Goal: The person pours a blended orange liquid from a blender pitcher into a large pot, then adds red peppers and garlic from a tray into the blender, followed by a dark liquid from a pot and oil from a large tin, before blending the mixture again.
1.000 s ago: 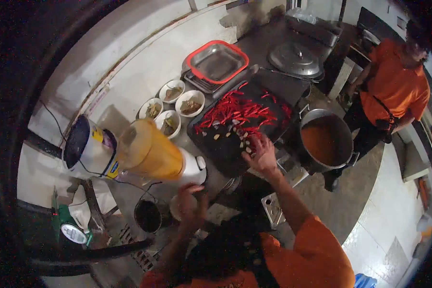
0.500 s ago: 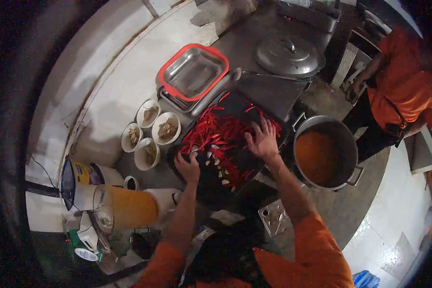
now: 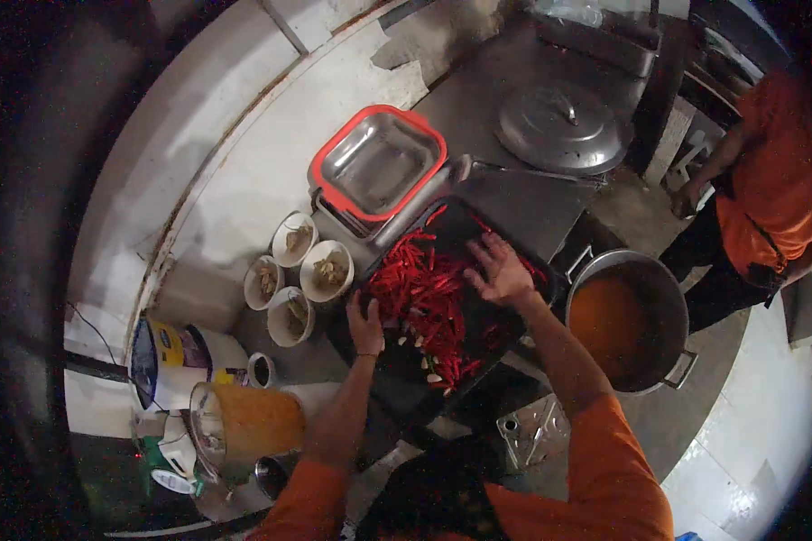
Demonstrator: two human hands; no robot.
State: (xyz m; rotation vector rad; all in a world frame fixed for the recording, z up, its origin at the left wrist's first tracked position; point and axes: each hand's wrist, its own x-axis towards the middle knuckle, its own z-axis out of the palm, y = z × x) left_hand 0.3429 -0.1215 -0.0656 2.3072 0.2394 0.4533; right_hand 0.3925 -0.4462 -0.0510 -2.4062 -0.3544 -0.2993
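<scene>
Red chilies (image 3: 419,284) lie heaped on a wide black tray (image 3: 370,374), with several pale garlic cloves (image 3: 427,363) along the near side of the heap. At the left edge of the pile, my left hand (image 3: 367,329) is open, its fingertips pointing away from me and touching or just beside the chilies. My right hand (image 3: 503,275) is spread open over the right part of the tray. Nothing shows in its grasp, though its palm side is partly hidden.
Several white bowls (image 3: 327,270) of brownish food stand left of the tray. Beyond are a red-rimmed steel pan (image 3: 379,162) and a large lid (image 3: 564,126). A big pot (image 3: 627,320) of orange liquid stands right, near another person (image 3: 776,189). Buckets (image 3: 171,361) stand lower left.
The chilies are gathered into a tighter heap near the tray's middle, covering some garlic cloves. My right hand has lifted off its right side. The view has shifted slightly.
</scene>
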